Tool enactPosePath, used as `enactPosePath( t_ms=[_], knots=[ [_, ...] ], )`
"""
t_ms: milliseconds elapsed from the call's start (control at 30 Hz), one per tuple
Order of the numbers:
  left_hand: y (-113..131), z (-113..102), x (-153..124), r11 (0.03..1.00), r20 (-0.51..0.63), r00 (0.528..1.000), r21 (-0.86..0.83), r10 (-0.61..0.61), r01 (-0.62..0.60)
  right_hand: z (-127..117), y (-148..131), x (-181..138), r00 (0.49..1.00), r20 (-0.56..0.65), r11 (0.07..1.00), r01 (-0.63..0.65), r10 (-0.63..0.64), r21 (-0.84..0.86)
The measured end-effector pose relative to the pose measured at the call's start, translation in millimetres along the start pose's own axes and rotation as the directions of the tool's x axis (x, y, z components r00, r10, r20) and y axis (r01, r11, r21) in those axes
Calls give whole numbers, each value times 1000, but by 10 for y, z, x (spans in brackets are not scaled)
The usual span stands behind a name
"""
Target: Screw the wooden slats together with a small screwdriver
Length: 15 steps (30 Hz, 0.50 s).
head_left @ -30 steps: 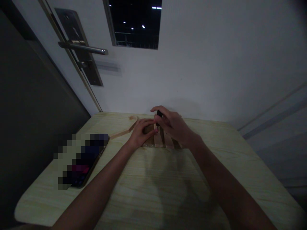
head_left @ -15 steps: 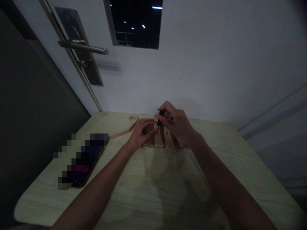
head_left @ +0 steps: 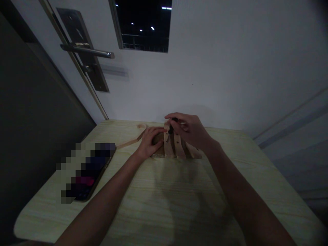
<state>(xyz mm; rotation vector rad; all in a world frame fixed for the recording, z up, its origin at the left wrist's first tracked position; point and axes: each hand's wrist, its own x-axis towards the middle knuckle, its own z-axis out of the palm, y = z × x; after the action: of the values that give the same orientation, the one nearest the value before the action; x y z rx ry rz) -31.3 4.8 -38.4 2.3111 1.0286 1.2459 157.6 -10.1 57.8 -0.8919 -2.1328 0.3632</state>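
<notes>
Both near table's far edge (head_left: 225, 132): right grip (head_left: 189, 128) clamped on screwdriver (head_left: 171, 130), left grip (head_left: 148, 141) apart.

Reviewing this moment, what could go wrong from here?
The black-handled screwdriver in the right hand slants down close to the left hand, so a slip might jab its fingers.
In this dim light, the small dark spots on the wooden strips may be hard to see.
The left forearm might nudge the phone beside it.

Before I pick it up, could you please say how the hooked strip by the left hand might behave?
The strip looks slender, so probably light. Its bend suggests stiffness, while the hooked end may make it swivel.
</notes>
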Motion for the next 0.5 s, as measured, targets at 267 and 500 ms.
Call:
enactPosePath(
  t_ms=[267, 500],
  knots=[
    [32, -6, -2, 999, 13, 1000, 22, -29, 29, -51, 0, 8, 996, 64, 997, 67, -65, -34],
    [22, 6, -1, 999, -1, 1000, 34, -16, 16, -22, -35, 20, 999, -5, 998, 33, -34, -57]
  ],
)
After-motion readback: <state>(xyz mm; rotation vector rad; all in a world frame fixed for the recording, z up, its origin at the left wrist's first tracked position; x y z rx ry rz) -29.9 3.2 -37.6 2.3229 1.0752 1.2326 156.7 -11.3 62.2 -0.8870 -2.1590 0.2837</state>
